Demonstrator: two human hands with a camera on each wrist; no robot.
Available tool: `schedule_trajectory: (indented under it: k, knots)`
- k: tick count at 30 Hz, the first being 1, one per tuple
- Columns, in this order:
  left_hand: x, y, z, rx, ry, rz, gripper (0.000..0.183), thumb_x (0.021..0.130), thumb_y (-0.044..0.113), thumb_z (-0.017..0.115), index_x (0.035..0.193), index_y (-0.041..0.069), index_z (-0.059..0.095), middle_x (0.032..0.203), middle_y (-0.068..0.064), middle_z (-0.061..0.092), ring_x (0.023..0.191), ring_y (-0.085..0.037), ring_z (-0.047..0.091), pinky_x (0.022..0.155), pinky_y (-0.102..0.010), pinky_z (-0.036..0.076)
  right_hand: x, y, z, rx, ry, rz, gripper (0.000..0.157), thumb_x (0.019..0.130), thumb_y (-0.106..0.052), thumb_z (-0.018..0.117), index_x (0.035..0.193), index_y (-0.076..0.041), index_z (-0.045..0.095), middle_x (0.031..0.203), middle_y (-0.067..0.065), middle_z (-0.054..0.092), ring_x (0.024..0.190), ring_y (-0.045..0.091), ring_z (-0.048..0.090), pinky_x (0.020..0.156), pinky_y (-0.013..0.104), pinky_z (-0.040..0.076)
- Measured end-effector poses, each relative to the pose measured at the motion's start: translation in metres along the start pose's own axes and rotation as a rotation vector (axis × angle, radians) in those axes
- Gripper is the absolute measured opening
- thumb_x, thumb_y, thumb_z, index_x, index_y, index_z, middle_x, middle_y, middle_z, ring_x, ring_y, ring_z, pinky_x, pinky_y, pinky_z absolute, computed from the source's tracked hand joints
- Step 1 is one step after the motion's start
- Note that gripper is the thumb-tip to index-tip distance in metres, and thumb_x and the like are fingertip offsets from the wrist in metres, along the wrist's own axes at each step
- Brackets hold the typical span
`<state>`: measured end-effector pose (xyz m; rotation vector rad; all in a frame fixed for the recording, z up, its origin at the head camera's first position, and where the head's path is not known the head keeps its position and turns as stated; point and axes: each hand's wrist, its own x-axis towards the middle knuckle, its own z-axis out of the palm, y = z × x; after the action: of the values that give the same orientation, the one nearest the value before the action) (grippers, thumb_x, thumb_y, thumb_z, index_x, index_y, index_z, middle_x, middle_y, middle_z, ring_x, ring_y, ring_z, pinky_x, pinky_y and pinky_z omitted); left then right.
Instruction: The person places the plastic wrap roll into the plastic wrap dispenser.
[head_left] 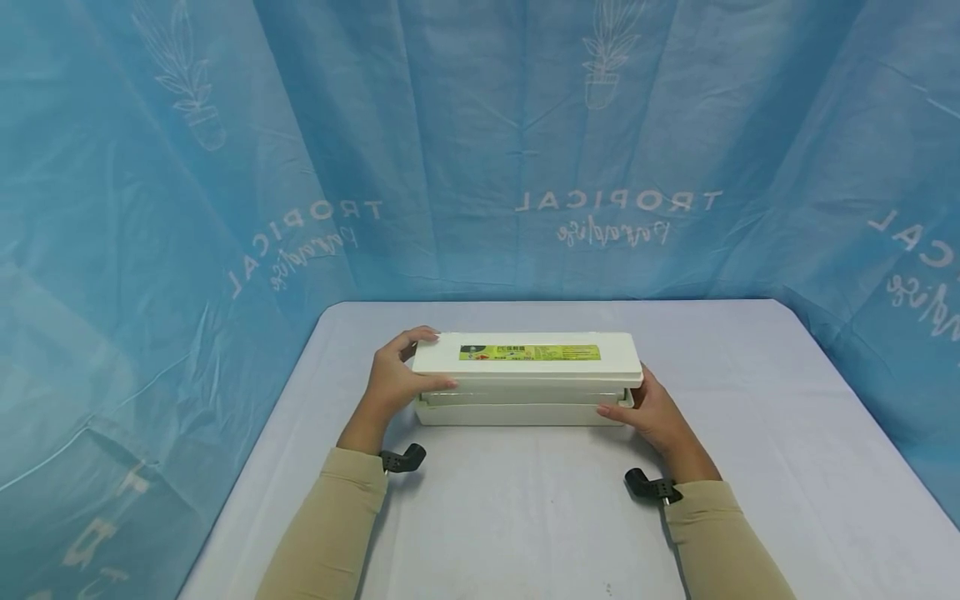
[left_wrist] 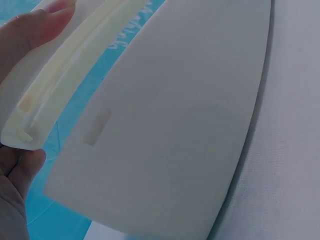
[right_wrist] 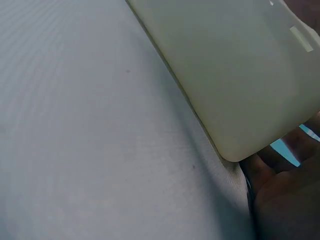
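A long white cling film dispenser point(head_left: 517, 415) lies across the table, its hinged lid point(head_left: 525, 368) raised a little from the base. My left hand point(head_left: 393, 379) grips the lid's left end, thumb along the front edge and fingers at the back. In the left wrist view, a gap separates the lid point(left_wrist: 75, 75) from the base point(left_wrist: 165, 125). At the base's right end, my right hand point(head_left: 656, 412) holds on with its thumb on the front wall and fingers round the end. The right wrist view has the base's rounded corner point(right_wrist: 232, 150) over the cloth. The inside is mostly hidden.
A white cloth covers the table point(head_left: 525, 517). Blue printed curtains point(head_left: 480, 167) hang behind it and at both sides. A yellow-green label point(head_left: 529, 352) is on the lid. Black wrist cameras point(head_left: 405, 458) sit at both cuffs.
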<state>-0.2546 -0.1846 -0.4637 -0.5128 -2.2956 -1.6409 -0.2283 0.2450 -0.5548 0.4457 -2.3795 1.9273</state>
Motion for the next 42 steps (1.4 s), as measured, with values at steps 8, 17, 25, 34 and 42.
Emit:
schedule_trajectory:
  k: [8,17,25,34,42]
  knots:
    - [-0.001,-0.006,0.001,-0.021,-0.003,-0.032,0.074,0.060,0.006,0.105,0.124,0.001,0.069,0.137,-0.010,0.066,0.132,-0.029,0.056,0.107,-0.052,0.046,0.001,-0.009,-0.005,0.078,0.039,-0.085,0.112,0.083,0.007,0.086,0.170,-0.016,0.020,0.167,0.011,0.032,0.151,0.024,0.034,0.113,0.018,0.031]
    - [-0.003,-0.006,0.001,-0.022,-0.008,-0.037,0.073,0.060,0.006,0.105,0.125,0.003,0.069,0.138,-0.007,0.065,0.134,-0.028,0.055,0.109,-0.051,0.044,0.005,-0.023,-0.008,0.092,0.111,-0.097,0.115,0.078,0.012,0.086,0.169,-0.008,0.018,0.169,0.017,0.026,0.154,0.029,0.026,0.112,0.019,0.035]
    - [-0.004,-0.005,0.001,-0.020,0.007,-0.026,0.073,0.060,0.004,0.105,0.124,0.001,0.070,0.138,-0.010,0.065,0.134,-0.026,0.054,0.109,-0.050,0.044,0.010,-0.036,-0.011,-0.043,0.097,-0.090,0.111,0.080,-0.001,0.093,0.168,-0.013,0.027,0.167,0.010,0.033,0.151,0.033,0.033,0.113,0.024,0.034]
    - [-0.005,-0.002,0.001,-0.024,0.005,0.001,0.072,0.059,0.001,0.104,0.121,-0.003,0.068,0.137,-0.014,0.065,0.138,-0.028,0.052,0.112,-0.051,0.041,0.017,-0.039,-0.011,-0.100,0.083,-0.065,0.112,0.077,-0.010,0.098,0.167,-0.018,0.032,0.162,0.007,0.040,0.141,0.032,0.046,0.098,0.018,0.047]
    - [-0.003,-0.018,0.001,-0.005,0.003,0.014,0.077,0.059,0.002,0.104,0.127,-0.001,0.068,0.139,-0.014,0.064,0.139,-0.025,0.051,0.114,-0.050,0.039,0.018,-0.048,-0.008,-0.179,0.097,-0.056,0.113,0.075,-0.012,0.099,0.166,-0.012,0.032,0.159,0.011,0.043,0.143,0.030,0.044,0.102,0.015,0.040]
